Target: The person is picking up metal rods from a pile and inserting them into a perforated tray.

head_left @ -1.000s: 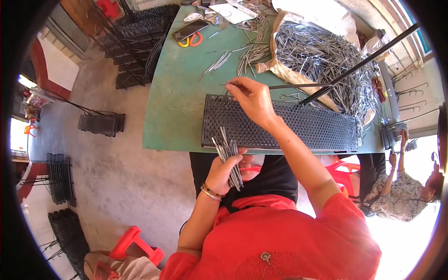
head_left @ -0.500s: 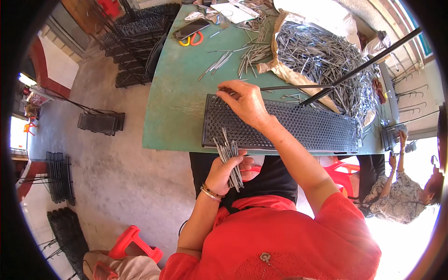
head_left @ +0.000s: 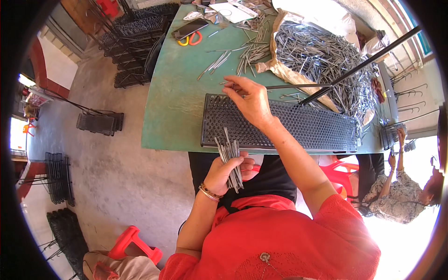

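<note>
My left hand (head_left: 223,173) is closed around a bundle of thin grey metal rods (head_left: 228,151), their ends fanning out above the thumb, just in front of the table edge. A long black perforated metal panel (head_left: 298,126) lies along the front of the green table. Over its far left end, my right hand (head_left: 249,100) has its fingers bent in a pinch. Whatever is between those fingertips is too small and hidden to name. A black rod frame (head_left: 359,70) rises from behind the panel toward the upper right.
Brown paper (head_left: 275,63) holds a large heap of metal rods (head_left: 322,58). Loose rods, scissors (head_left: 190,39) and a phone (head_left: 190,29) lie on the table (head_left: 163,107). Black racks (head_left: 135,46) stand at left. Another person (head_left: 401,196) works at right. A red stool (head_left: 135,245) stands lower left.
My right hand has lifted slightly off the panel's far left edge, its fingers a little looser. The left hand and its bundle stay nearly still.
</note>
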### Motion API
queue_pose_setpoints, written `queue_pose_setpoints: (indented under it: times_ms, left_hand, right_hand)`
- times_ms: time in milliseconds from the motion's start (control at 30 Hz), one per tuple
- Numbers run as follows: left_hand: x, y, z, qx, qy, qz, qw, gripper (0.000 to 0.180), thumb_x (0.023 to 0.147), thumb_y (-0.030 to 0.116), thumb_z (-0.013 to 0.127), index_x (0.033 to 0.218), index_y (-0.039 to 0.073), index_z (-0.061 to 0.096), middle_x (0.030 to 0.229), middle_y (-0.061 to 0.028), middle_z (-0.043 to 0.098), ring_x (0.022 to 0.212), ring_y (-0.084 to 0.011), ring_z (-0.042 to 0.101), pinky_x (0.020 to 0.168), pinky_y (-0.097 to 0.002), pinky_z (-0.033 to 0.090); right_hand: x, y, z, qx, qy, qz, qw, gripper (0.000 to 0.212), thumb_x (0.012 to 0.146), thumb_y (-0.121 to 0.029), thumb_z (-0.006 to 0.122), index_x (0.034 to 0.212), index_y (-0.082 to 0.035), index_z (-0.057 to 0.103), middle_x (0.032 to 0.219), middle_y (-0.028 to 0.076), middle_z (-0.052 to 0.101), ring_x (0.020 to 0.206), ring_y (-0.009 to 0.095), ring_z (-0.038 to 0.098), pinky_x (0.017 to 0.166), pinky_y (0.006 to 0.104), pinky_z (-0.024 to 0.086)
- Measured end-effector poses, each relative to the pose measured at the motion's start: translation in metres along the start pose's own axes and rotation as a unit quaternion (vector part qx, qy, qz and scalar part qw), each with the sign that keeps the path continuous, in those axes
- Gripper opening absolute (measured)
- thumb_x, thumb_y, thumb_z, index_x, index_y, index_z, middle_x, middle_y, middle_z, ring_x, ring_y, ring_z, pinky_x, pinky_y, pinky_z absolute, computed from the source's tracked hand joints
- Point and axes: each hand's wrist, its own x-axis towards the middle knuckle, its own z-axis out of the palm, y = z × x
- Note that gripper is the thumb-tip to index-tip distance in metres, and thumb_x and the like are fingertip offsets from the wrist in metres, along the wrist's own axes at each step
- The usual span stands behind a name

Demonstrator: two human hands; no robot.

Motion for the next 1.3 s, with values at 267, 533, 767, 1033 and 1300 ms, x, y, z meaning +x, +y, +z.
queue_pose_setpoints:
  times_ms: [267,533,767,1033,1300]
  left_hand:
    - [0.005,-0.009,-0.006,-0.003,0.021,0.0,1.0,0.025,0.089,0.013,0.055,0.109,-0.002,0.056,0.095,-0.0125,0.065,0.085,-0.0216,0.066,0.078,-0.0353,0.055]
    - [0.004,-0.005,-0.004,-0.017,0.024,-0.012,1.0,0.021,0.09,0.015,0.055,0.104,0.0,0.057,0.093,-0.013,0.064,0.085,-0.0246,0.065,0.076,-0.0383,0.056]
    - [0.007,-0.009,-0.007,0.066,0.023,0.015,0.997,0.02,0.091,0.014,0.054,0.105,0.001,0.057,0.087,-0.0086,0.064,0.073,-0.0159,0.062,0.064,-0.0306,0.054]
    - [0.009,-0.01,-0.001,0.118,0.027,0.112,0.986,0.02,0.09,0.012,0.057,0.107,0.001,0.058,0.08,-0.0049,0.064,0.061,-0.0084,0.056,0.054,-0.0242,0.048]
    - [0.01,-0.008,0.006,0.068,0.025,0.056,0.996,0.023,0.089,0.015,0.06,0.107,0.002,0.058,0.08,-0.0049,0.064,0.062,-0.0086,0.056,0.055,-0.0236,0.047]
  right_hand:
    - [-0.004,0.011,0.008,-0.014,0.007,-0.019,1.0,0.028,0.08,-0.005,0.068,0.107,-0.001,0.063,0.091,0.01,0.067,0.08,0.019,0.066,0.069,0.0279,0.054]
    - [-0.008,0.017,0.005,-0.254,0.035,-0.213,0.943,0.024,0.075,-0.014,0.071,0.098,-0.006,0.066,0.101,0.007,0.063,0.086,0.024,0.06,0.077,0.0357,0.044]
    - [-0.008,0.011,0.007,-0.31,0.018,-0.232,0.922,0.019,0.077,-0.016,0.069,0.092,-0.005,0.066,0.102,0.006,0.062,0.086,0.022,0.059,0.078,0.0351,0.042]
    - [-0.046,-0.026,-0.023,-0.055,-0.165,0.091,0.981,0.032,0.079,-0.029,0.073,0.076,0.002,0.067,0.061,0.007,0.061,0.055,0.012,0.056,0.048,0.0283,0.041]
    - [-0.032,-0.012,-0.039,0.116,-0.144,0.208,0.96,0.021,0.087,-0.019,0.064,0.082,0.002,0.065,0.065,-0.002,0.058,0.06,0.002,0.045,0.051,0.0212,0.036]
